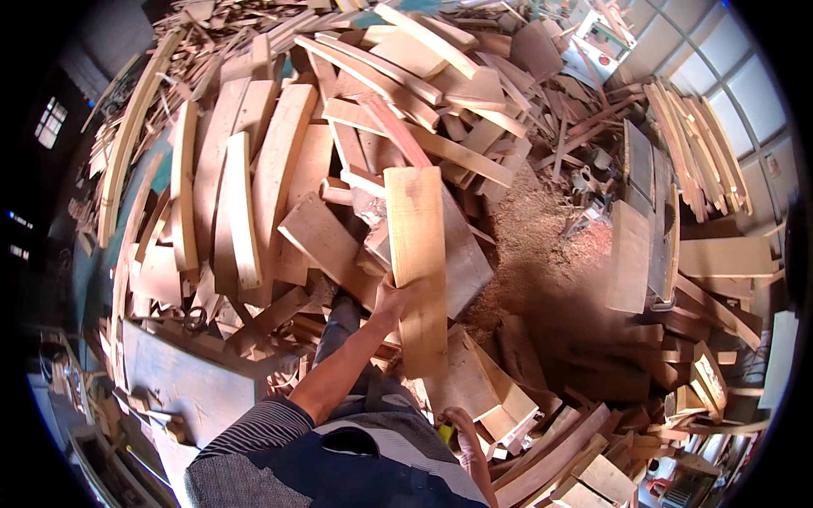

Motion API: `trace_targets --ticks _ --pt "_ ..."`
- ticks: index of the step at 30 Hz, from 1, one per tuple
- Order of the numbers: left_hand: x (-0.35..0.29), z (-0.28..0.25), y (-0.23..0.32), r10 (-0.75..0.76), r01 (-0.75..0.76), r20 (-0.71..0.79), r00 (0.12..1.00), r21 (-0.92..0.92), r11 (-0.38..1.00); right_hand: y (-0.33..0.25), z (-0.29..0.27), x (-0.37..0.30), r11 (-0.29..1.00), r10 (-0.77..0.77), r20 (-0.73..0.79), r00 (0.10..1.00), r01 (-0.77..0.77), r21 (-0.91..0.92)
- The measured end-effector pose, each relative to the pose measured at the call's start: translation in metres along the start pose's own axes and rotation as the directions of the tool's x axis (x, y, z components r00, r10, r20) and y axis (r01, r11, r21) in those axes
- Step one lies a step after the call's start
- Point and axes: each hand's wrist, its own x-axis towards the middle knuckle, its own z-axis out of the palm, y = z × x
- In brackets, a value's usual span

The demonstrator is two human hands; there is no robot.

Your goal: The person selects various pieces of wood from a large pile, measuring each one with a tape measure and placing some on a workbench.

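Offcut wood piles cover the sawdust floor; bright windows at the upper right, dark wall left.

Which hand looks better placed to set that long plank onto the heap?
The left hand, probably: it already grips the long plank over the wood pile. The right hand hangs low by short offcuts.

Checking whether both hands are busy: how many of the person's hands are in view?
2. The left hand grips a long board at centre; the right hand is low, by wood blocks.
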Motion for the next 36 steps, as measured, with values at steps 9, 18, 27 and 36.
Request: trace_targets --ticks 9,18,27,36 --pt "-0.066 -0.007 0.016 0.388 -0.376 0.039 0.921 0.355 0.856 -0.001 -0.008 0.006 0.811 -0.069 0.105 0.992 0.118 -0.573" --pt "-0.098 -0.048 0.017 0.791 -0.465 0.174 0.587 0.872 0.153 -0.032 -0.019 0.018 0.997 -0.076 0.079 0.994 0.078 -0.023" --pt "-0.12 -0.059 0.047 0.799 -0.528 0.437 0.414 0.83 -0.18 -0.025 -0.022 0.02 0.997 -0.05 0.029 0.998 0.052 -0.064" --pt "-0.128 -0.061 0.032 0.802 -0.531 0.401 0.443 0.838 -0.125 -0.034 -0.004 0.011 0.995 -0.096 0.098 0.991 0.099 -0.03"
